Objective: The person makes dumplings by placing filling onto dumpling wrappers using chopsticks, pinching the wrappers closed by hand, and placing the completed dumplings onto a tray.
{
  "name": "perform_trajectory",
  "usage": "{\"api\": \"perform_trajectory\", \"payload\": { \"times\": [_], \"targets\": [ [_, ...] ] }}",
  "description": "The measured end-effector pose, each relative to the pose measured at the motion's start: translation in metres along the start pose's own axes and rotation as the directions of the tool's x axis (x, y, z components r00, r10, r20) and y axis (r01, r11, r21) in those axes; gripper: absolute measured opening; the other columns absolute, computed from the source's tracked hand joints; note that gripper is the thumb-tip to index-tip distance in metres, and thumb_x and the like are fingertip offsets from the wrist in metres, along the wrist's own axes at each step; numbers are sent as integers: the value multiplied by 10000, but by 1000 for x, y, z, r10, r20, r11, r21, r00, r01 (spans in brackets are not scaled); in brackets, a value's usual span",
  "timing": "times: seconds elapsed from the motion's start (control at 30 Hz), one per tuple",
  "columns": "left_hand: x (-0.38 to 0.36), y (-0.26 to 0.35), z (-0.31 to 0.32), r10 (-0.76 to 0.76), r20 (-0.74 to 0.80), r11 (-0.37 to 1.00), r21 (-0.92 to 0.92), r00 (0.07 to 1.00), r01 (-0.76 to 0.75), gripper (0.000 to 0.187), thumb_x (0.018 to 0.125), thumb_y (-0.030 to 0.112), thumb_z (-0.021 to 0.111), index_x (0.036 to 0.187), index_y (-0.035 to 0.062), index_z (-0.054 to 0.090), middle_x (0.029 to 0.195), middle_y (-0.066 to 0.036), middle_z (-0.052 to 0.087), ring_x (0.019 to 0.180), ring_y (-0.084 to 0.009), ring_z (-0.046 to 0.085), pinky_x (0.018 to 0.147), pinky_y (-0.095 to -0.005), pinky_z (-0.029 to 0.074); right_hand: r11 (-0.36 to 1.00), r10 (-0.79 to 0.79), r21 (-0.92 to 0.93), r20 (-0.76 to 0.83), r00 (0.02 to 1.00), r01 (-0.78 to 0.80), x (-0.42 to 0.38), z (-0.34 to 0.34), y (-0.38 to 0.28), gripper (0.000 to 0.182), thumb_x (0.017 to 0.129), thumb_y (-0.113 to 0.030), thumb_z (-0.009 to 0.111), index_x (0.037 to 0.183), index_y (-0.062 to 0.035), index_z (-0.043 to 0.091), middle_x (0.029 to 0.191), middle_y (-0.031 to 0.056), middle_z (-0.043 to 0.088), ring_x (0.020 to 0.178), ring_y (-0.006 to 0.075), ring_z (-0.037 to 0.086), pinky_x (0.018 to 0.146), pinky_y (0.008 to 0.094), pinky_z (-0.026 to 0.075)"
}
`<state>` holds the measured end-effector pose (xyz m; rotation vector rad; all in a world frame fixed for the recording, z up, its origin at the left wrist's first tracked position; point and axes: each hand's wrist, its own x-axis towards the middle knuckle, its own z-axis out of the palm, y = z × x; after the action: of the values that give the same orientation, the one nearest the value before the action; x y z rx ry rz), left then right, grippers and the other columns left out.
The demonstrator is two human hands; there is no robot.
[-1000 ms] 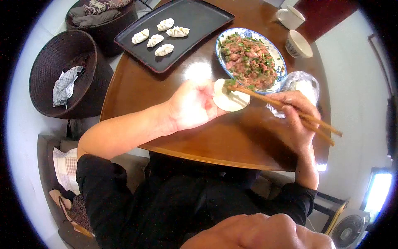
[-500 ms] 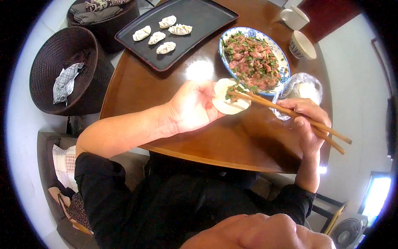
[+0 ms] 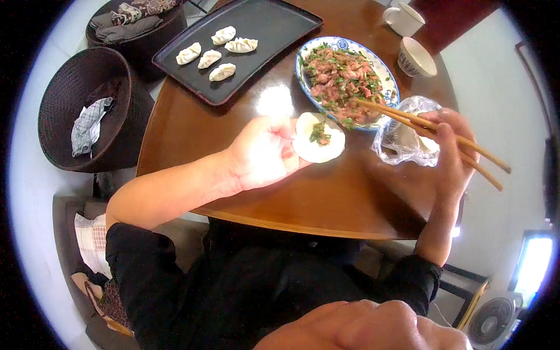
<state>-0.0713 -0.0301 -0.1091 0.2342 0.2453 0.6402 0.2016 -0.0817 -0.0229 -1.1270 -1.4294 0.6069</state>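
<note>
On the fingers of my left hand point(image 3: 263, 150) lies a round dumpling wrapper point(image 3: 332, 153), its edge held by my thumb. A small heap of meat and green filling point(image 3: 319, 134) sits in the middle of the wrapper. My right hand point(image 3: 454, 143) is closed around a pair of wooden chopsticks point(image 3: 402, 115), whose tips reach over the meat filling point(image 3: 344, 79) in the oval blue-and-white plate point(image 3: 392, 96). Beneath the chopsticks, beside the plate, is a clear plastic bag point(image 3: 402, 153) with something pale inside.
A black tray point(image 3: 262, 64) with several pleated dumplings point(image 3: 241, 45) lies at the back left of the wooden table point(image 3: 256, 204). A bowl point(image 3: 416, 58) and a white mug point(image 3: 403, 20) stand at the back right. Dark woven baskets point(image 3: 52, 116) are left of the table.
The chopsticks have left the wrapper and moved up and right to the plate, leaving filling on the wrapper. My left hand still holds the wrapper. The whole view has shifted slightly.
</note>
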Motion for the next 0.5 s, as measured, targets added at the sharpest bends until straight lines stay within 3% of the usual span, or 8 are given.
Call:
{"api": "perform_trajectory", "payload": {
  "times": [0.17,0.3,0.37,0.43,0.5],
  "targets": [
    [-1,0,0,0,-9,1000,6,1000,0,552,740,74,484,1259,-108,444,1316,-199,514,1226,-299,490,1079,-388,363,997,66,33,91,994,-70,-2,-3,-8,145,890,2,560,1008,50,631,943,160,681,886,228,669,829,333,542],
    [-1,-1,0,10,-9,1000,12,1000,-10,531,750,74,488,1249,-105,452,1309,-196,520,1217,-294,498,1069,-384,375,993,109,-49,138,984,-103,-5,12,1,133,888,-9,582,1001,30,641,967,145,683,896,200,658,835,327,536],
    [-1,-2,-1,19,-15,1000,22,1000,-18,521,754,74,488,1243,-105,455,1305,-194,523,1215,-292,499,1069,-385,375,984,-22,-164,238,971,63,-2,17,14,135,893,-2,565,1002,29,641,988,128,681,927,192,646,854,329,529],
    [-1,-1,-4,21,-21,999,41,1000,-20,503,758,72,490,1228,-108,463,1300,-194,527,1216,-298,497,1078,-387,369,990,-32,-127,228,973,63,-4,17,14,138,900,-1,554,1006,37,634,995,125,678,957,199,639,871,337,524],
    [-1,0,-3,24,-17,999,26,1000,-23,499,760,71,488,1224,-110,464,1299,-196,526,1218,-303,494,1081,-390,367,998,-56,-22,72,996,57,-6,14,6,143,903,-12,556,1015,40,629,997,133,675,950,202,639,877,345,522]
  ]
}}
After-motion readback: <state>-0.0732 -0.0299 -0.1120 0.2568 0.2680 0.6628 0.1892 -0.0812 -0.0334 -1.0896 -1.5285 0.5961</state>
